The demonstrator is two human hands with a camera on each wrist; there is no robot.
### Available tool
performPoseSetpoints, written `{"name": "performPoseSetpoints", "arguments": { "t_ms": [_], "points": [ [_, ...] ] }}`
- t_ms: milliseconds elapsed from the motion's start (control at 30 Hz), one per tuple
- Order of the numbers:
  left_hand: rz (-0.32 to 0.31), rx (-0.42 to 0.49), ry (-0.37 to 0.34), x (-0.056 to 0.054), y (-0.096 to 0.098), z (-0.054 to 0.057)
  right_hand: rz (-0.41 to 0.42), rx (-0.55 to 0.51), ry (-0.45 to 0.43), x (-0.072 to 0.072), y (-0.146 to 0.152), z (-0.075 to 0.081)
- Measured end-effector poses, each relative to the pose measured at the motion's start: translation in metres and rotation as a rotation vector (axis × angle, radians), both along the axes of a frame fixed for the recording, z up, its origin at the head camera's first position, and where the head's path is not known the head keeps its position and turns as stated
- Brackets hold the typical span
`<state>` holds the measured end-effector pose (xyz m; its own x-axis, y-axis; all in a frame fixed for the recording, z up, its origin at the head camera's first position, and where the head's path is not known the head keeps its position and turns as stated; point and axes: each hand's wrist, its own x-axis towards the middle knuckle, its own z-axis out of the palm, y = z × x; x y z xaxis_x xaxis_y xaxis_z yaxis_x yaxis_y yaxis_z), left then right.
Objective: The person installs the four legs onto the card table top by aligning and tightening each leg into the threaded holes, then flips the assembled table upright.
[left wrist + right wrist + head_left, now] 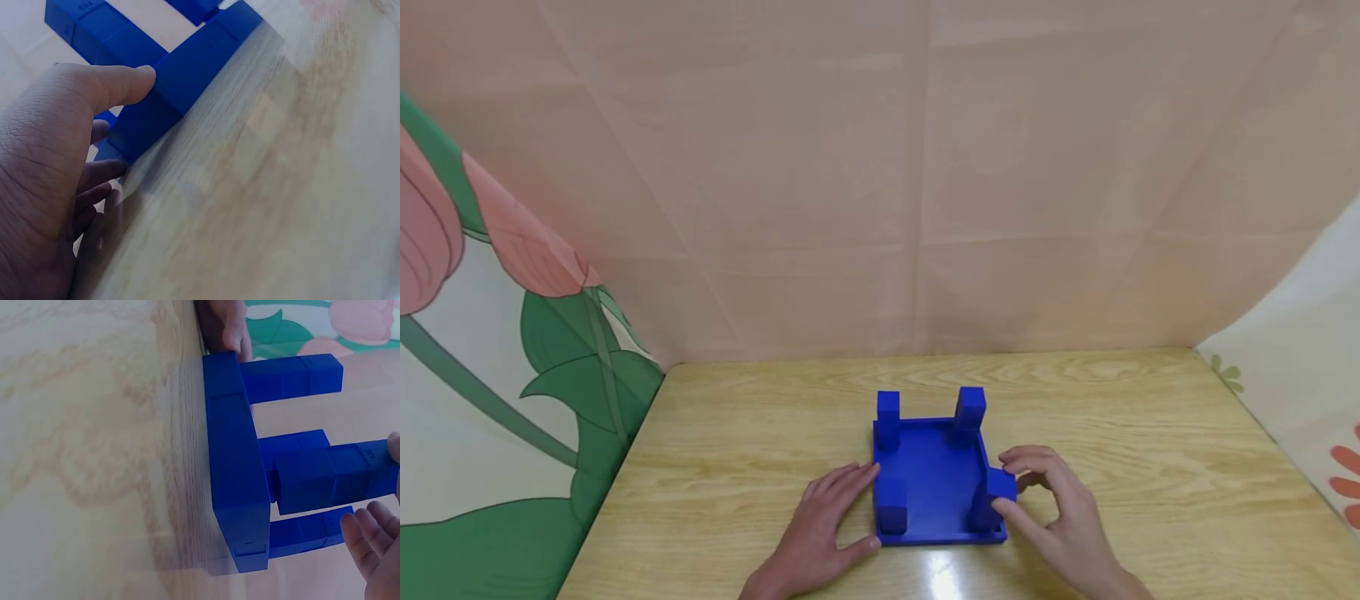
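Note:
A square blue tray (936, 487) with a low rim lies on the table, and blue posts rise at its corners. My left hand (820, 533) rests along the tray's left side, fingers fairly straight, thumb at the near-left corner. My right hand (1063, 521) pinches the top of the near-right post (996, 492) between thumb and fingers. In the right wrist view that post (337, 475) leans a little, and a narrow gap shows between its lower end and the tray wall (234, 437). How its foot meets the tray is partly hidden.
The far-left post (888, 417), far-right post (970, 408) and near-left post (892, 504) stand upright in their corners. A light wood-grain table (760, 433) lies beneath. Behind it hangs a plain pinkish cloth (820, 208); a flower-patterned cloth (490, 350) borders the left side.

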<state>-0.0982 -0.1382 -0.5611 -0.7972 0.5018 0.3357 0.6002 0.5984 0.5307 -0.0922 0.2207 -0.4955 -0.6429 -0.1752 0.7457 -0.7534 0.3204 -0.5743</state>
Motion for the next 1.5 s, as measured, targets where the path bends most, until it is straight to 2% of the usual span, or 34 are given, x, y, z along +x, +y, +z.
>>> {"name": "performPoseSetpoints", "arguments": {
  "t_ms": [267, 600, 800, 1067, 1200, 1300, 1500],
  "points": [
    [0.001, -0.014, 0.017, -0.0001, 0.0000, 0.0005, 0.058, 0.010, 0.052, -0.0020, 0.0029, 0.0018],
    [0.000, -0.016, 0.024, -0.0003, -0.0002, 0.0018, 0.095, 0.115, -0.043, 0.0033, 0.0056, 0.0058],
    [0.001, -0.016, 0.018, -0.0002, 0.0000, 0.0012, 0.065, 0.114, -0.052, 0.0026, 0.0041, 0.0039],
    [0.003, -0.002, -0.007, 0.0002, -0.0001, 0.0008, -0.021, 0.059, -0.046, 0.0026, -0.0029, 0.0035],
    [0.004, 0.001, -0.011, 0.0008, -0.0008, 0.0012, -0.031, 0.056, -0.048, 0.0031, -0.0038, 0.0033],
    [0.003, 0.001, -0.011, 0.0008, -0.0010, 0.0009, -0.019, 0.057, -0.062, 0.0036, -0.0023, 0.0031],
    [-0.002, -0.011, 0.018, 0.0003, -0.0005, 0.0025, 0.090, 0.054, -0.028, 0.0008, 0.0016, 0.0031]
  ]
}}
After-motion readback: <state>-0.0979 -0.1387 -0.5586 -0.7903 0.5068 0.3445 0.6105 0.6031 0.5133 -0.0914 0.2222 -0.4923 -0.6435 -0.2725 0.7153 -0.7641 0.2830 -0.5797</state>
